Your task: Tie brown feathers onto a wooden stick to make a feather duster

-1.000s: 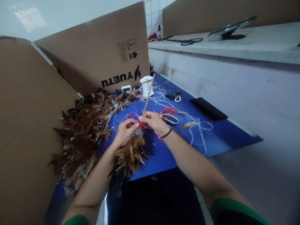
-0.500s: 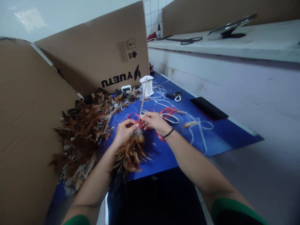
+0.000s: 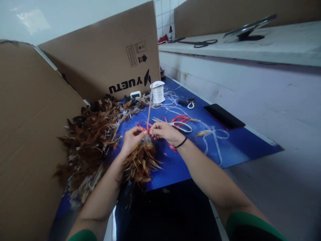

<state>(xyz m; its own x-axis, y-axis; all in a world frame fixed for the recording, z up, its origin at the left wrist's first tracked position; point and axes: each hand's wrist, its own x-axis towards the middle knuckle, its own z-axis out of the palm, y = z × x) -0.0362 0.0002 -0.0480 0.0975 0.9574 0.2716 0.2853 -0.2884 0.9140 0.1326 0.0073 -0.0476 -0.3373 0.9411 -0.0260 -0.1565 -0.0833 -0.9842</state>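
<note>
A thin wooden stick [image 3: 149, 102] rises from between my hands, with a bunch of brown feathers [image 3: 140, 160] bound at its lower end. My left hand [image 3: 131, 139] is closed on the feathered part of the stick. My right hand [image 3: 164, 131] pinches a red string [image 3: 143, 125] at the stick, just above the feathers. Both hands meet over the blue mat [image 3: 233, 142].
A heap of loose brown feathers [image 3: 92, 134] lies to the left against cardboard boxes [image 3: 105, 57]. Scissors [image 3: 175, 124], a white spool [image 3: 157, 91], white strips [image 3: 213, 137], a black phone [image 3: 223, 115] and a small clipper [image 3: 187, 103] lie on the mat. A grey ledge [image 3: 250, 47] runs on the right.
The stick has swung from leaning right to nearly upright. The feather bunch has turned a little in my hands, which stay in about the same place.
</note>
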